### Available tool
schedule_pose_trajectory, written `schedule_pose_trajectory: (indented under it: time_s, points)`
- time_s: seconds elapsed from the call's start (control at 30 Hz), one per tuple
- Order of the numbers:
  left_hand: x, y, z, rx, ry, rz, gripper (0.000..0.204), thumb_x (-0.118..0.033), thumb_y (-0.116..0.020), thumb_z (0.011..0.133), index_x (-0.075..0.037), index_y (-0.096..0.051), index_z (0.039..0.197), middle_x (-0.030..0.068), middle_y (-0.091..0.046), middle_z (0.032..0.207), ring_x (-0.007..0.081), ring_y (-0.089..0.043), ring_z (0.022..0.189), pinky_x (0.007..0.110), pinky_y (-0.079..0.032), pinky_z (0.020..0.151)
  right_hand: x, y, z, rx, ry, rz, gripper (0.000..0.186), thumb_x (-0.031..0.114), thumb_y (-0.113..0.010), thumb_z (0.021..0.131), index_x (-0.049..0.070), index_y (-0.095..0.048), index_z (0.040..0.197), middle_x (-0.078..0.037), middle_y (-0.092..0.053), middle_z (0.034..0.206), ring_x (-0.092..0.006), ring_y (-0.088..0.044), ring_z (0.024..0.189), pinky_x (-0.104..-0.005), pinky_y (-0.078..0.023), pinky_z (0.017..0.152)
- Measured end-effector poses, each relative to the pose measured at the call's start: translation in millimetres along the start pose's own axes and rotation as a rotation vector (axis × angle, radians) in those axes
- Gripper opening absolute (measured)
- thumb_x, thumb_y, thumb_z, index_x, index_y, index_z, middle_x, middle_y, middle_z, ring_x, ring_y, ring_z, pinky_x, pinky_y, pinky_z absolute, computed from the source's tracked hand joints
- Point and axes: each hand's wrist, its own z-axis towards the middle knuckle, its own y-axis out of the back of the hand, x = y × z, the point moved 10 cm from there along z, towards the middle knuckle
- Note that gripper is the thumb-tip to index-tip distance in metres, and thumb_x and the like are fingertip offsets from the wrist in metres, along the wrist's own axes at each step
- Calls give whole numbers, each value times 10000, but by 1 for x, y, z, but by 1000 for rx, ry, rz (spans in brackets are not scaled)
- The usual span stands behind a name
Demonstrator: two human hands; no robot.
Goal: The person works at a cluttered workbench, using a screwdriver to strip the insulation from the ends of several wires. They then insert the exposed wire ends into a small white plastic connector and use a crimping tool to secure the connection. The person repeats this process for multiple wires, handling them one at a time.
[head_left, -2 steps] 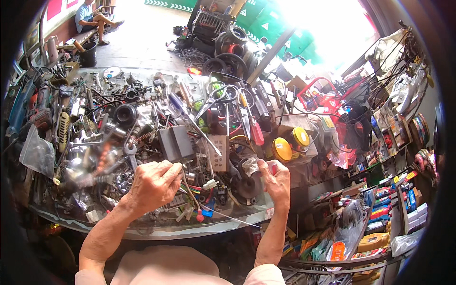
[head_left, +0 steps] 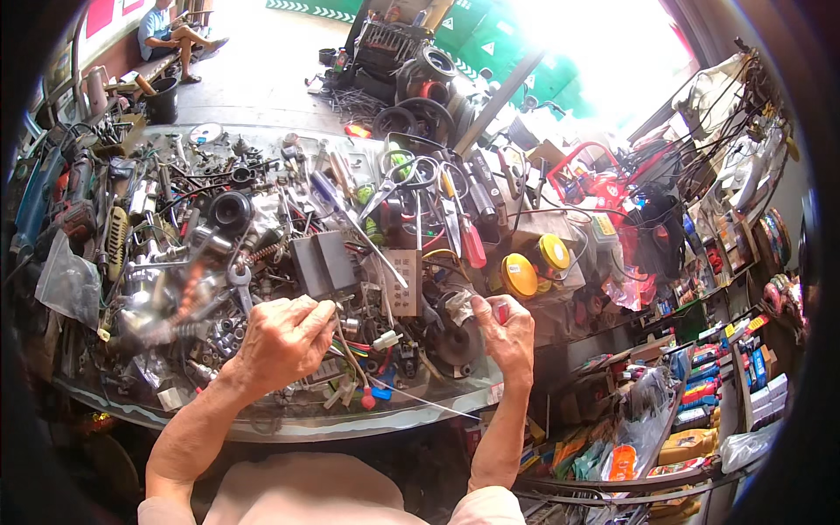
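My left hand [head_left: 284,337] hovers over the front of a cluttered glass-topped workbench [head_left: 289,429], fingers pinched on a thin wire [head_left: 346,350] that runs down toward the bench edge. My right hand [head_left: 506,332] is raised to the right of it, fingers closed on a small red-tipped part [head_left: 500,308]. Between the hands lie a round dark motor-like part [head_left: 457,337], a white connector [head_left: 386,339] and loose coloured wires. A grey box-shaped part [head_left: 322,262] sits just beyond my left hand.
The bench is heaped with screwdrivers [head_left: 466,229], scissors [head_left: 389,184], springs, nuts and metal parts. Two yellow round tape measures [head_left: 535,264] lie at the right. Shelves of packaged goods [head_left: 700,385] stand lower right. A person [head_left: 171,31] sits on a bench at far upper left.
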Motion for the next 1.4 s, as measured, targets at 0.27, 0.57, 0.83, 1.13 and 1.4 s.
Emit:
schedule_pose_trajectory:
  time_s: [0.27, 0.57, 0.83, 1.13, 1.4]
  points:
    - [-1, 2, 1, -8, -4, 21, 246, -36, -750, 742, 13, -676, 971, 93, -634, 792, 265, -624, 623, 365, -510, 569, 41, -4, -25, -15, 302, -228, 383, 23, -639, 777, 73, -682, 1154, -165, -634, 978, -303, -659, 852, -388, -527, 773]
    - [-2, 0, 3, 8, -4, 20, 237, -27, -745, 742, 14, -674, 964, 92, -628, 777, 262, -622, 624, 362, -509, 574, 29, 5, -14, -62, 259, 66, 168, -30, -660, 823, 29, -712, 971, -115, -623, 972, -249, -638, 917, -340, -501, 804]
    - [1, -3, -1, 1, 0, -2, 262, -36, -750, 754, 4, -661, 997, 96, -627, 788, 273, -614, 635, 373, -490, 579, 48, 17, 0, -1, 127, -20, 123, 82, -641, 871, 20, -667, 974, -187, -678, 756, -347, -677, 696, -407, -517, 690]
    - [-4, -4, 0, -6, -62, 46, 255, -21, -732, 731, 31, -666, 972, 99, -635, 807, 253, -636, 671, 361, -517, 598, 131, -17, 11, 120, 463, -128, 175, 118, -657, 873, 52, -649, 1034, -200, -691, 808, -353, -686, 761, -423, -516, 706]
    - [-1, -4, -3, -24, -73, 66, 269, -11, -728, 713, 26, -666, 972, 92, -631, 793, 242, -623, 656, 356, -506, 597, 142, -16, -9, 191, 572, -243, 225, 206, -698, 873, 27, -665, 1006, -191, -696, 850, -356, -687, 792, -426, -515, 710]
